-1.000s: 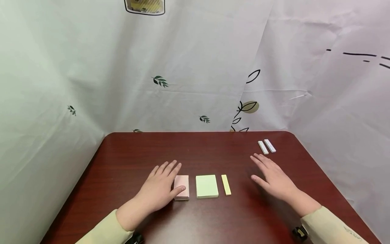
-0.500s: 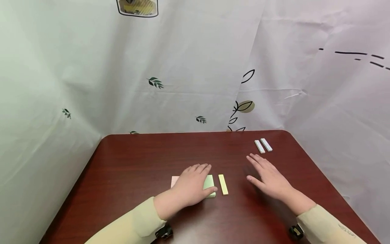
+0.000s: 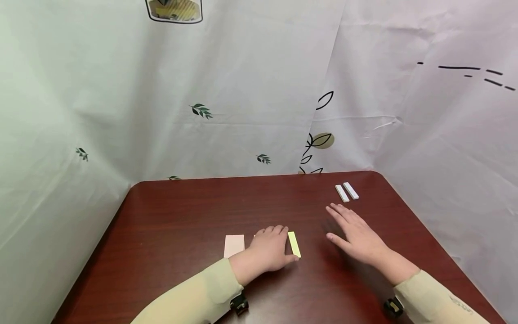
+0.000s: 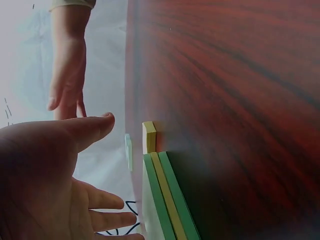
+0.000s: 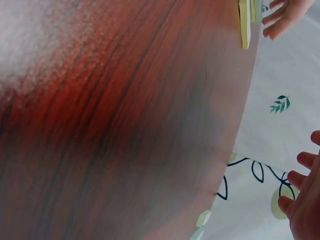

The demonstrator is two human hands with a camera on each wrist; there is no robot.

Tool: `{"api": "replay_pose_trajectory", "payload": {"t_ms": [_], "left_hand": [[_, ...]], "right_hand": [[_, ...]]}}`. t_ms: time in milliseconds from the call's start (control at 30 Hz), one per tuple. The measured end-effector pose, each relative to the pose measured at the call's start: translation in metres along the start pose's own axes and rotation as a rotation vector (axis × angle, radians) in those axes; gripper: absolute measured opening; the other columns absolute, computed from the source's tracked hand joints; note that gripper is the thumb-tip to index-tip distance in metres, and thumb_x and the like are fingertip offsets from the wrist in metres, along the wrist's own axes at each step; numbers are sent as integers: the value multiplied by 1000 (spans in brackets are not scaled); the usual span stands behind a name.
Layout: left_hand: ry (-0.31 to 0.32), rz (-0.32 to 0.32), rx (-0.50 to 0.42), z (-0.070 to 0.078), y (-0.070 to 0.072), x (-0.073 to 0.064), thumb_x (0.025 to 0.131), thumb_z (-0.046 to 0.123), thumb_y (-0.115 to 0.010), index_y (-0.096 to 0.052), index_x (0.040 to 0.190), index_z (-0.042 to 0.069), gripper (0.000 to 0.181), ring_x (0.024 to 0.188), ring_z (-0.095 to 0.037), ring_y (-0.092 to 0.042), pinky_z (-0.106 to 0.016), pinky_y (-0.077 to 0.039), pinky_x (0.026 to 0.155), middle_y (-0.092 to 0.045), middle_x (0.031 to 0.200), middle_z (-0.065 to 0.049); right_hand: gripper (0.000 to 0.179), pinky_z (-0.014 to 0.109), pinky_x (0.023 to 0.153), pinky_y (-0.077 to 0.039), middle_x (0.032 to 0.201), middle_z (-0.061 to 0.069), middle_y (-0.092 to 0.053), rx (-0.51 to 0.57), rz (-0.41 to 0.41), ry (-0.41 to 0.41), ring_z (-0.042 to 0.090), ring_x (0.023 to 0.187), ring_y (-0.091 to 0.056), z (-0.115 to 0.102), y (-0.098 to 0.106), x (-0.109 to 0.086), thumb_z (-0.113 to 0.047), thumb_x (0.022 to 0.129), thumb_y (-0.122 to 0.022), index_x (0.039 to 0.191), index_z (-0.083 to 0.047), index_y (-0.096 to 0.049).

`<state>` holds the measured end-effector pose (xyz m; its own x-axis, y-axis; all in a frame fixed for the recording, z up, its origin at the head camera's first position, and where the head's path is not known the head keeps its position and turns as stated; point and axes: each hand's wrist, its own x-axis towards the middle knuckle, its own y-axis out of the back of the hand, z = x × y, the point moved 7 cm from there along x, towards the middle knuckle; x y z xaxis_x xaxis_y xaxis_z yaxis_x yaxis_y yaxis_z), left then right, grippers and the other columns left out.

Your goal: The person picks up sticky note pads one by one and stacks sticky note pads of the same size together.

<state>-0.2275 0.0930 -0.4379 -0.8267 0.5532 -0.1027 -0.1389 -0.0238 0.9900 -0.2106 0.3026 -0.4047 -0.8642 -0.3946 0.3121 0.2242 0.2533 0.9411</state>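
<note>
My left hand [image 3: 265, 252] hovers over a square green sticky note pad, hiding nearly all of it in the head view. The left wrist view shows that pad [image 4: 162, 200] as a stack of green and yellow layers, with the thumb and fingers spread out above it. Just right of the hand lies a narrow yellow sticky note pad [image 3: 294, 245], the thumb tip overlapping its near end. To the left is a pink sticky note pad [image 3: 234, 245], partly covered by the wrist. My right hand [image 3: 358, 236] is held over the right side, fingers extended, holding nothing.
Two slim white strips [image 3: 346, 192] lie side by side at the back right of the dark red wooden table [image 3: 194, 202]. White patterned cloth [image 3: 243, 81] hangs behind the table and along both sides.
My left hand has moved right, from over the pink pad across the green pad to the edge of the yellow one. The pads and right hand stay put; the view shifts slightly.
</note>
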Motion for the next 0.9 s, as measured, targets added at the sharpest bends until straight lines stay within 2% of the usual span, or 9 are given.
{"api": "replay_pose_trajectory", "payload": {"t_ms": [267,533,900], "left_hand": [[18,-22,-10,-1,-8,9,81,70,-65,-49,144,9,90,126,-26,-51,-43,-42,100,-54,139,-5],[19,-7,7,-2,-9,15,78,72,-66,-51,142,11,90,118,-27,-52,-44,-43,93,-56,133,-5],[-2,2,26,-2,-8,17,78,70,-68,-59,134,17,79,111,-26,-52,-43,-43,91,-56,124,-2]], "right_hand": [[72,46,114,-22,155,13,-37,10,-22,-11,34,143,-32,0,-2,1,-45,96,-61,153,-10,-36],[72,51,113,-24,155,13,-37,9,-32,-17,33,143,-31,1,-1,2,-45,96,-61,153,-10,-36],[72,50,113,-24,155,13,-38,5,-41,-22,34,142,-33,0,-3,2,-42,95,-64,152,-8,-37]]}}
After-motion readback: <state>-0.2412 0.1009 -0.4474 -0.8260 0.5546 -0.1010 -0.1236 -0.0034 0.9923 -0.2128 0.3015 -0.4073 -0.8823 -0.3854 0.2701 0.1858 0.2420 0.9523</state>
